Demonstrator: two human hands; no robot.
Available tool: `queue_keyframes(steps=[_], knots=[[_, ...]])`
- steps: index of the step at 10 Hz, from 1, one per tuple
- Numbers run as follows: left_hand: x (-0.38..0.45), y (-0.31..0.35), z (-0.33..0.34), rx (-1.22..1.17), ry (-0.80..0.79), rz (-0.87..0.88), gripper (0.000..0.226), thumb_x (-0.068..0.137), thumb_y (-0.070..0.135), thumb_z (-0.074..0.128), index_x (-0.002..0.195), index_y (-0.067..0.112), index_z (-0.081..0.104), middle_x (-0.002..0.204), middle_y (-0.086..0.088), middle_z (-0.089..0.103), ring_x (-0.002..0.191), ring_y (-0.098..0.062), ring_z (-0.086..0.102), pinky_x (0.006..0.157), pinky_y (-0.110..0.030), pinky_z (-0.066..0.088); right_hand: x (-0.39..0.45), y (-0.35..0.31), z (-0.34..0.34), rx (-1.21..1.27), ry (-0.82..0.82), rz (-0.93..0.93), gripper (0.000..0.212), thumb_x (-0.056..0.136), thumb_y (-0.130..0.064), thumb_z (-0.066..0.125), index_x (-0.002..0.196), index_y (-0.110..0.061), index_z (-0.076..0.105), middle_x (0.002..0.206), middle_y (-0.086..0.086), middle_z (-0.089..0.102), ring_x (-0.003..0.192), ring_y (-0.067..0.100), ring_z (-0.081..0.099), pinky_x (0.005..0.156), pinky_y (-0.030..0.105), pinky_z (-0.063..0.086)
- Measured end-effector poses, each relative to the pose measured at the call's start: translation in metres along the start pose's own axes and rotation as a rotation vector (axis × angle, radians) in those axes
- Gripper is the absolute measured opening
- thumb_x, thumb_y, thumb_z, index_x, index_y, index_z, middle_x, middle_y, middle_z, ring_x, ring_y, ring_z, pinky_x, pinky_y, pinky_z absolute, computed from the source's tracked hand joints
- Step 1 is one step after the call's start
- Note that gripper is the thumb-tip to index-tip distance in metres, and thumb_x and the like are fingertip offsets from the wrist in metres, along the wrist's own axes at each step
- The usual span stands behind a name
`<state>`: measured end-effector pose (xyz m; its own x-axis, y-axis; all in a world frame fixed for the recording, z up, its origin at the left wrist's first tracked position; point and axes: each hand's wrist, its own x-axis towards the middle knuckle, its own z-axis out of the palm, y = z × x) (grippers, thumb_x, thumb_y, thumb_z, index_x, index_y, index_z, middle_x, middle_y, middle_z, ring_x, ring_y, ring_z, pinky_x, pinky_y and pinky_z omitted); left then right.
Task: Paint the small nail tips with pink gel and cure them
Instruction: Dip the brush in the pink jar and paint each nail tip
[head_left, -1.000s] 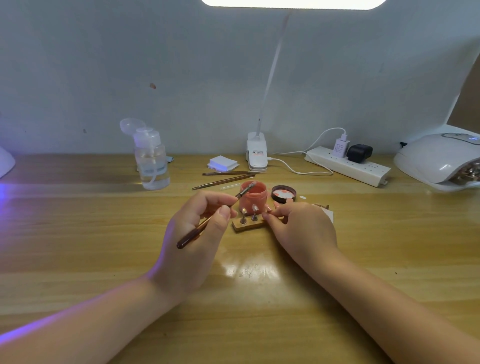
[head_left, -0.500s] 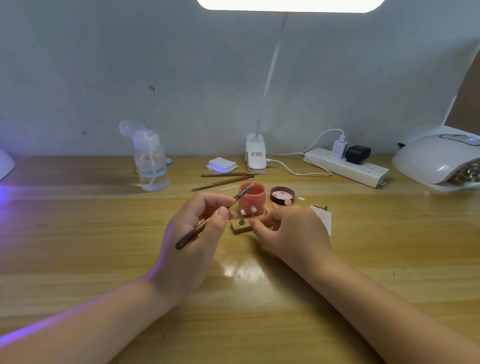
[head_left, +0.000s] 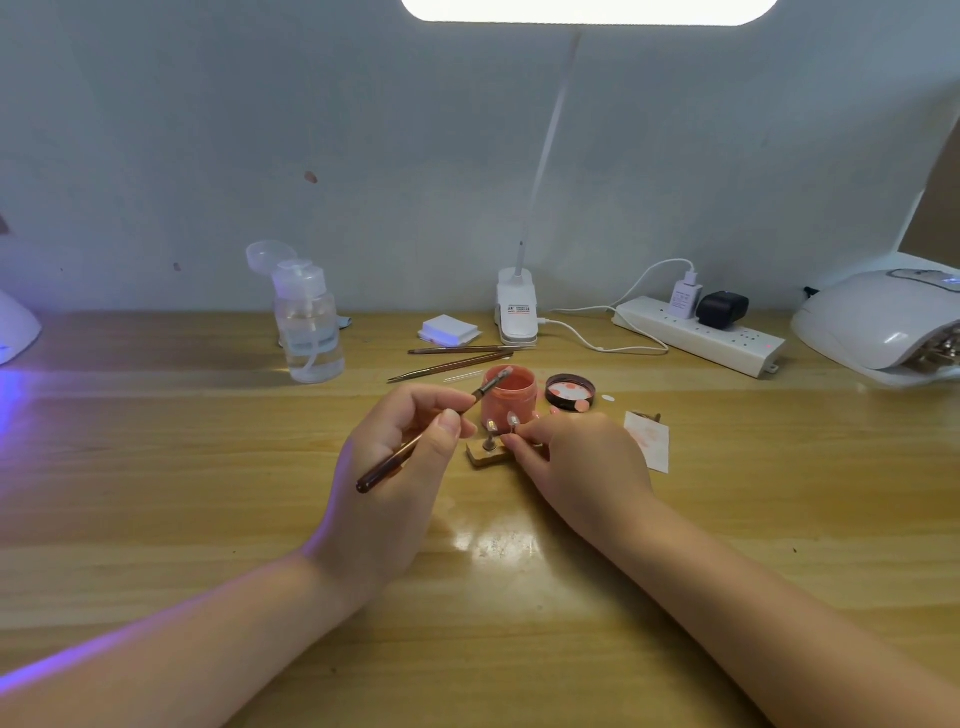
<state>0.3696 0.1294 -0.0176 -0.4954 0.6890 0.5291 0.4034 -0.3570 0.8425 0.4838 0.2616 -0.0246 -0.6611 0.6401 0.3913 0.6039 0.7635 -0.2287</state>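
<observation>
My left hand (head_left: 395, 467) pinches a dark brown brush (head_left: 410, 449) between thumb and fingers, its bristle end over the rim of the open pink gel jar (head_left: 511, 397). In front of the jar a small wooden stand (head_left: 485, 457) carries two small nail tips (head_left: 501, 422) on metal posts. My right hand (head_left: 576, 457) covers the stand's right part and pinches the post of the right tip. The jar's black lid (head_left: 569, 391) lies just right of the jar, inside up. A white curing lamp (head_left: 883, 325) sits at the far right.
A clear pump bottle (head_left: 307, 325) stands back left. Two spare brushes (head_left: 457, 358), a white pad stack (head_left: 448, 330), the desk lamp's clip base (head_left: 517, 312) and a power strip (head_left: 701, 335) with cables line the back. A stained paper scrap (head_left: 649, 441) lies right of my hand.
My right hand has slid left along the wooden stand and now pinches a post near its left end. My left hand and the brush have hardly moved.
</observation>
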Motion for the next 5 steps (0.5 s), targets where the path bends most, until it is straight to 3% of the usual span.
queue_keyframes(steps=[2, 4, 5], knots=[[0.0002, 0.0024, 0.0, 0.005, 0.002, -0.004, 0.019, 0.088, 0.022, 0.051, 0.099, 0.019, 0.066, 0.088, 0.001, 0.07, 0.088, -0.011, 0.065, 0.075, -0.015, 0.048, -0.0021, 0.0016, -0.0007, -0.03, 0.026, -0.026, 0.034, 0.097, -0.048, 0.043, 0.1, -0.027, 0.07, 0.086, -0.005, 0.069, 0.082, 0.019, 0.061, 0.061, 0.03, 0.045], [-0.0003, 0.0029, 0.0005, 0.009, 0.003, 0.007, 0.019, 0.088, 0.021, 0.051, 0.099, 0.018, 0.066, 0.088, 0.002, 0.07, 0.087, -0.009, 0.065, 0.074, -0.013, 0.047, -0.0041, 0.0006, -0.0017, -0.082, 0.063, -0.121, 0.036, 0.099, -0.044, 0.038, 0.097, -0.025, 0.069, 0.087, -0.005, 0.069, 0.08, 0.018, 0.061, 0.058, 0.029, 0.04], [0.0013, 0.0016, -0.0011, 0.005, 0.005, 0.018, 0.019, 0.088, 0.021, 0.051, 0.099, 0.019, 0.066, 0.088, 0.002, 0.071, 0.087, -0.01, 0.066, 0.075, -0.014, 0.048, -0.0083, -0.0004, -0.0037, 0.008, 0.177, -0.172, 0.028, 0.096, -0.04, 0.049, 0.093, -0.024, 0.071, 0.08, -0.004, 0.07, 0.074, 0.019, 0.063, 0.056, 0.032, 0.046]])
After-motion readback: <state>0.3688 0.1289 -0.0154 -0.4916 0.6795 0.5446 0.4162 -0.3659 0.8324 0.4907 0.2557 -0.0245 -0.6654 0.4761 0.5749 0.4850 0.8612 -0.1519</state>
